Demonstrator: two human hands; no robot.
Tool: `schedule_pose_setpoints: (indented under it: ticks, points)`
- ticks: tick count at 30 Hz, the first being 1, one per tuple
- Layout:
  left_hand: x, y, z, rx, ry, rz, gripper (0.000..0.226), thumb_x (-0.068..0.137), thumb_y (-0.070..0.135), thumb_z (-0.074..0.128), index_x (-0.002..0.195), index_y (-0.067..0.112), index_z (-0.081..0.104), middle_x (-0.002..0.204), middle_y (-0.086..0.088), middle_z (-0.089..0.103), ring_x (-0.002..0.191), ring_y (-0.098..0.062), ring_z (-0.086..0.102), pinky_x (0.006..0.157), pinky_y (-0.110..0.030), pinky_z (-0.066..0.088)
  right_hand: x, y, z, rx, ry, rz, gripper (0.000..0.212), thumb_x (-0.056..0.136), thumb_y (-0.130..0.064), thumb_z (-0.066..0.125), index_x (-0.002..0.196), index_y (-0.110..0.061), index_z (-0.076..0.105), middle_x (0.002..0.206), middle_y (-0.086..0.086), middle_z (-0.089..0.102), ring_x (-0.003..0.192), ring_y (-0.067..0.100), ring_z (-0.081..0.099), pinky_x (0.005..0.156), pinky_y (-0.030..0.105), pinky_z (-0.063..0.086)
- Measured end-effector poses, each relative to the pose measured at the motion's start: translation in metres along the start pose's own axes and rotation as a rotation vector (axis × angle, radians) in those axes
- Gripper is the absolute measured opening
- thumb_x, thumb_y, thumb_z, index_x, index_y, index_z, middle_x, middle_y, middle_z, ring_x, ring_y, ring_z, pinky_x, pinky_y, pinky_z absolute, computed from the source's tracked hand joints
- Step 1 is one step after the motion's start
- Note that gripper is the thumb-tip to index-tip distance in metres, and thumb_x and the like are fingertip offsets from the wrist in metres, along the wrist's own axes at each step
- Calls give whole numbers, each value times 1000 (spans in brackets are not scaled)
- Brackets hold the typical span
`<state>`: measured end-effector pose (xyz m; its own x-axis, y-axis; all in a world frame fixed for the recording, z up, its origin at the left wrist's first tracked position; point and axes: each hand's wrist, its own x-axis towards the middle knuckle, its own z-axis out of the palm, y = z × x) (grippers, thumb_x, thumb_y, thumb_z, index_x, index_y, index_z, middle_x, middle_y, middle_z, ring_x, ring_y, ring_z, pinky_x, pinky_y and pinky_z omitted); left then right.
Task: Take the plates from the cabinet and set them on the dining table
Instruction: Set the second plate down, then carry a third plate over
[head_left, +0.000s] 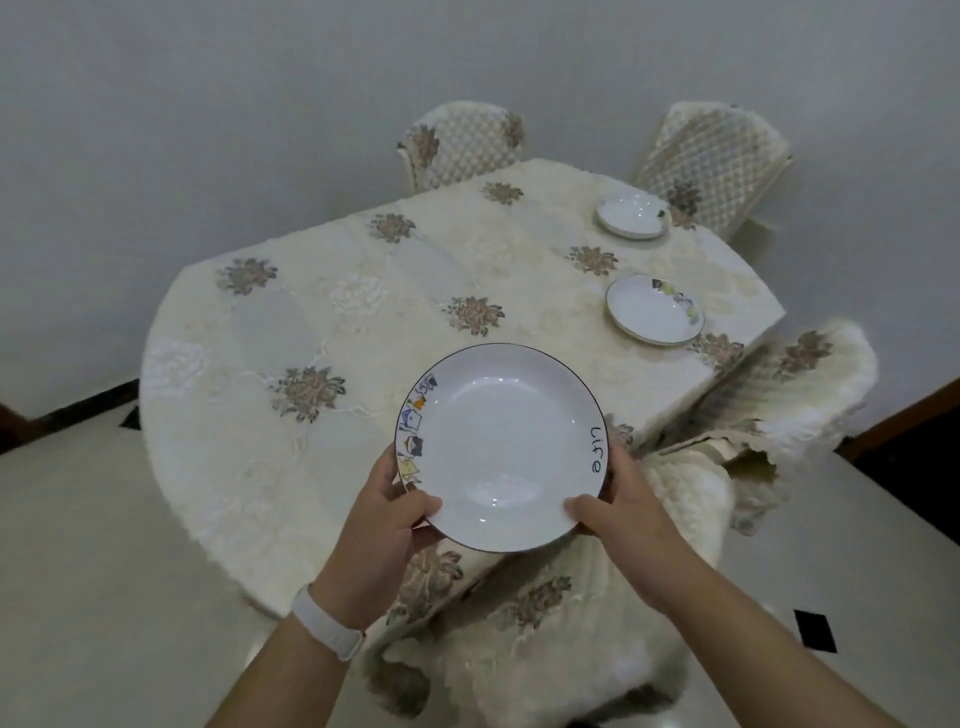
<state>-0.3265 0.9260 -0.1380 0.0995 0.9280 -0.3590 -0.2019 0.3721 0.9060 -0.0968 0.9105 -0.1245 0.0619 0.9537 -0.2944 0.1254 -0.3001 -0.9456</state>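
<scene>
I hold a white plate (501, 447) with a dark rim, cartoon figures on its left edge and the word "Life" on its right edge. My left hand (387, 525) grips its near left rim and my right hand (621, 512) grips its near right rim. The plate hovers over the near edge of the dining table (311, 322), which wears a cream floral cloth. Two more white plates lie on the table's right side: one nearer (654, 309) and one farther back (632, 214). No cabinet is in view.
Four chairs with cream quilted covers ring the table: two at the far side (462, 143) (714, 161), one at the right (810, 384) and one just below the held plate (571, 623). A grey wall stands behind. Pale floor tiles lie left and right.
</scene>
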Motion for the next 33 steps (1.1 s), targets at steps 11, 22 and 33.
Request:
schedule_pose_setpoints:
  ticks: [11, 22, 33]
  points:
    - [68, -22, 57, -82, 310, -104, 63, 85, -16, 44, 129, 27, 56, 113, -6, 72, 96, -23, 67, 70, -33, 57, 124, 20, -54, -112, -302, 78, 51, 85, 8, 57, 113, -34, 50, 104, -7, 62, 93, 16, 62, 71, 24, 59]
    - [108, -47, 75, -117, 542, -162, 62, 84, -14, 47, 125, 30, 58, 112, -3, 72, 97, -22, 67, 82, -41, 58, 208, 40, -60, -351, -486, 82, 54, 83, -7, 63, 126, -33, 41, 104, -3, 65, 94, 21, 63, 82, 42, 57]
    - [146, -85, 58, -173, 576, -232, 63, 83, -19, 46, 120, 31, 59, 114, -7, 70, 99, -25, 66, 69, -31, 58, 253, 73, -48, -557, -568, 97, 65, 84, -20, 67, 140, -26, 35, 114, -7, 60, 99, 12, 58, 75, 26, 45]
